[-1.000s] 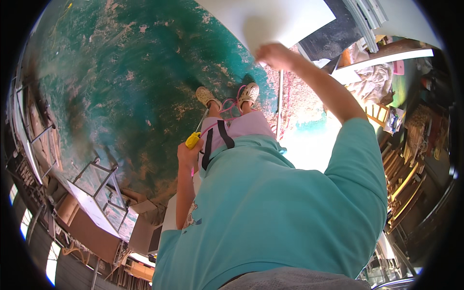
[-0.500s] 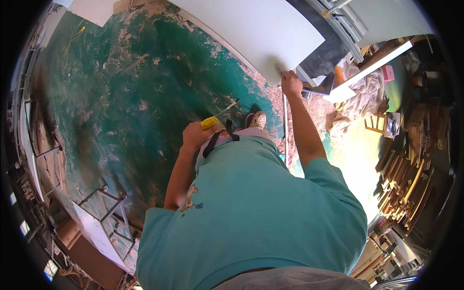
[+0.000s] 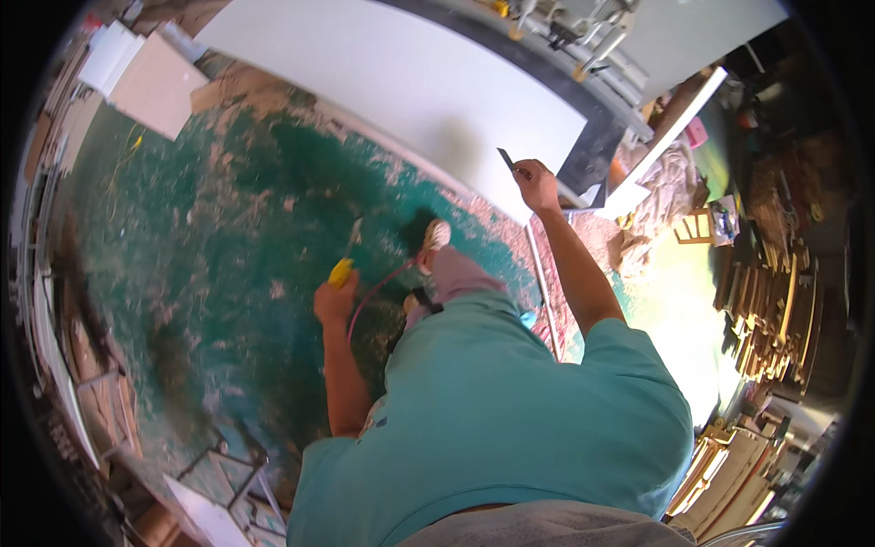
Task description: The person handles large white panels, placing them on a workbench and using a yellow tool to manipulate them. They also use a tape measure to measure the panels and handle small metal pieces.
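My left hand [image 3: 335, 301] is closed around the yellow handle of a tool with a thin metal shaft [image 3: 341, 273], held out low over the green floor. The far end of that shaft is blurred, so I cannot tell its exact kind. Over the near right corner of a large white panel [image 3: 392, 68], my right hand [image 3: 536, 185] pinches a small dark flat blade [image 3: 506, 159]. The blade points up and left, and its gripped end is hidden by my fingers. Whether it touches the panel I cannot tell.
The panel lies on a dark-topped bench [image 3: 592, 137] with metal rails [image 3: 615, 87] behind it. A pink hose [image 3: 378, 285] runs near my feet across the worn green floor [image 3: 246, 246]. Wooden strips [image 3: 770, 310] are stacked at the right; a metal frame [image 3: 241, 488] stands lower left.
My body has stepped along the panel toward the left. The left hand with the yellow-handled tool has swung away from my leg. The right hand has lifted over the panel's corner, showing the dark blade.
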The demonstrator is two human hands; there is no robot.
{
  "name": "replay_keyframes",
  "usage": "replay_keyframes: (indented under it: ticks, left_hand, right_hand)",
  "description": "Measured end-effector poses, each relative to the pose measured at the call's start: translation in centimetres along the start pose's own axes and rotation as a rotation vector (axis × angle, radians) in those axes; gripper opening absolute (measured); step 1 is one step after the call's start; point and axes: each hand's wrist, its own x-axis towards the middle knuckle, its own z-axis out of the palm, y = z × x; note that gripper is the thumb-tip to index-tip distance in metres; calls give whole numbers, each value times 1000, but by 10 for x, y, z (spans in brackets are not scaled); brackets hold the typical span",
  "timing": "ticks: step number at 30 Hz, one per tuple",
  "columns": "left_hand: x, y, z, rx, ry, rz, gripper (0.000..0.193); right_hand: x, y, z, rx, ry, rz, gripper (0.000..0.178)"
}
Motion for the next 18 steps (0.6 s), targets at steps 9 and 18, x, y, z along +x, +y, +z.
replay_keyframes:
  ticks: [9,18]
  left_hand:
    - [110,90,-53,-901,168,49,30]
    - [195,300,-71,-1311,-349,316,27]
  right_hand:
    - [316,-123,-251,-436,930,-518,10]
    - [430,-97,-236,-1191,1056,-469,35]
